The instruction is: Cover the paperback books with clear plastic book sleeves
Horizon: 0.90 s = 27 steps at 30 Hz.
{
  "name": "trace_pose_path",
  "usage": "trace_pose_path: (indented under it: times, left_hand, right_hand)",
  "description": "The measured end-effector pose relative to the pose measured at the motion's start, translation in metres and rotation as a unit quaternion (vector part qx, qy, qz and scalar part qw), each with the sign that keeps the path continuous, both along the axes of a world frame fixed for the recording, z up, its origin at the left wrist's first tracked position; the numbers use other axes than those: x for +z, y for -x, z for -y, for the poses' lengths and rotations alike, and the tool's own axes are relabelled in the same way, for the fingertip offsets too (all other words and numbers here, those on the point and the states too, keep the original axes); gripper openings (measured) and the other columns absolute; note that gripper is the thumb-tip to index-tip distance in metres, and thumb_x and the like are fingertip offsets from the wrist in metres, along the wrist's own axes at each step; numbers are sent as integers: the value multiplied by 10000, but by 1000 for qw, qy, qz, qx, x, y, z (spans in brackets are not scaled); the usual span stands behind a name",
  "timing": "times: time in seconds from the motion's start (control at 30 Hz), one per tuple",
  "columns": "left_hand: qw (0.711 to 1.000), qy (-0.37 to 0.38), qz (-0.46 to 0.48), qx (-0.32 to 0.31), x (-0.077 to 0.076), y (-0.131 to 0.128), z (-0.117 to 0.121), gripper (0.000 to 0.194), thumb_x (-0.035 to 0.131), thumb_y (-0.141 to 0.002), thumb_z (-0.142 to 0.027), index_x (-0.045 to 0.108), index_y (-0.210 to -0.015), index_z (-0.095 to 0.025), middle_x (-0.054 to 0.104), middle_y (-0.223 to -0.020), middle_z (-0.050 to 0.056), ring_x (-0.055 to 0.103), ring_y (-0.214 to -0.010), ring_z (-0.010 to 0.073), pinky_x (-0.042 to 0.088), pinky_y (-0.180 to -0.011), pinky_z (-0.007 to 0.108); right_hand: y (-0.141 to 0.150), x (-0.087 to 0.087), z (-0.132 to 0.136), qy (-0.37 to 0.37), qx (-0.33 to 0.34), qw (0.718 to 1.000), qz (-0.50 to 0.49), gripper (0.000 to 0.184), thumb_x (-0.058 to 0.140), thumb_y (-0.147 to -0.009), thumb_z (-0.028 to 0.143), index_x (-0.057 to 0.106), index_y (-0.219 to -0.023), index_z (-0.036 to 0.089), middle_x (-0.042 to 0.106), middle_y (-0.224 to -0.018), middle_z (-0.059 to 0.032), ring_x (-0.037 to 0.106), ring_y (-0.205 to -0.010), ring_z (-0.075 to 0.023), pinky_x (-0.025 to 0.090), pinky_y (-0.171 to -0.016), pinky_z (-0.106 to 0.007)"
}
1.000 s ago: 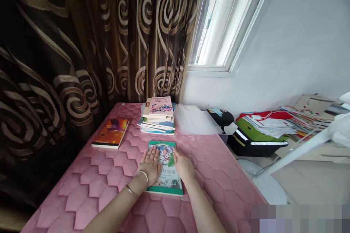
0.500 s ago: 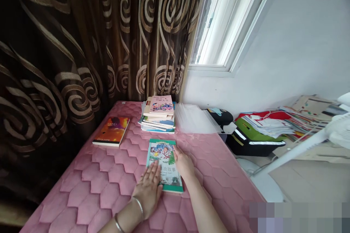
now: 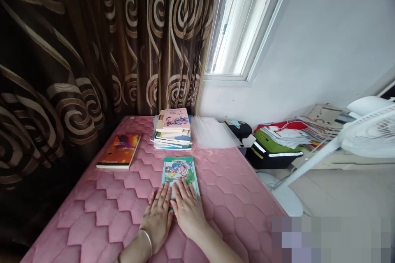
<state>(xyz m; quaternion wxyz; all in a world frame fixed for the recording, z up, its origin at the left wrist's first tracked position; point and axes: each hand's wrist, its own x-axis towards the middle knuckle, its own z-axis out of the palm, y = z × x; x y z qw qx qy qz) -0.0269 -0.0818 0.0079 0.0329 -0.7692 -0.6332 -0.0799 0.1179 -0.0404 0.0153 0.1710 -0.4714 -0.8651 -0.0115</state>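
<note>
A green-bordered book (image 3: 179, 168) with a colourful illustrated cover lies closed on the pink quilted mattress (image 3: 123, 205). My left hand (image 3: 156, 213) rests flat with its fingertips on the lower left of the cover. Beside it, my right hand (image 3: 187, 207) lies flat over the lower right part, fingers stretched out. Together they hide the cover's lower half. An orange and purple book (image 3: 119, 151) lies apart on the left. Behind the green book stands a stack of books (image 3: 172, 137), topped by a pink book (image 3: 177, 118).
Clear plastic sheets (image 3: 214, 132) lie right of the stack. A patterned curtain (image 3: 160, 41) hangs at the mattress's far edge, beside a window (image 3: 234, 24). Off the right side are a black and green bag (image 3: 271, 156), piled papers and a white fan (image 3: 367, 129).
My right hand has moved from the book's right edge down onto its cover, next to my left hand. The view has turned slightly right, showing more of the fan.
</note>
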Motion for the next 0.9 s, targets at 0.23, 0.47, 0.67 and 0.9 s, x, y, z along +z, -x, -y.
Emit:
trace_pose_path:
  times: [0.23, 0.47, 0.67, 0.9]
  left_hand:
    - [1000, 25, 8, 17, 10, -5, 0, 554, 258, -924, -280, 259, -1473, -209, 224, -1547, 34, 221, -1420, 227, 187, -1170, 478]
    - [996, 81, 17, 42, 17, -54, -65, 569, 259, -911, -276, 290, -1460, -128, 208, -1548, 90, 170, -1431, 246, 179, -1160, 464]
    - [993, 81, 62, 60, 32, -30, -127, 595, 190, -927, -333, 231, -1474, -102, 196, -1557, 81, 157, -1436, 210, 123, -1174, 443]
    - [990, 92, 58, 87, 35, -1, -119, 612, 205, -912, -305, 174, -1484, -88, 116, -1570, 78, 130, -1441, 211, 99, -1173, 466]
  right_hand:
    - [-39, 6, 2, 112, -70, 991, 21, 576, 222, -976, 449, 227, -1480, 171, 118, -1548, -58, 115, -1432, -257, 158, -1163, -500]
    - [-39, 5, 3, 114, -61, 991, 39, 555, 263, -966, 366, 272, -1464, 119, 118, -1547, -72, 89, -1430, -255, 177, -1170, -449]
    - [-40, 2, 2, 112, -58, 992, 28, 584, 239, -970, 435, 243, -1474, 141, 94, -1549, -51, 89, -1432, -242, 203, -1166, -438]
    - [-39, 14, 0, 149, -63, 986, 34, 597, 275, -953, 453, 257, -1475, 163, 109, -1545, -44, 120, -1431, -257, 168, -1167, -468]
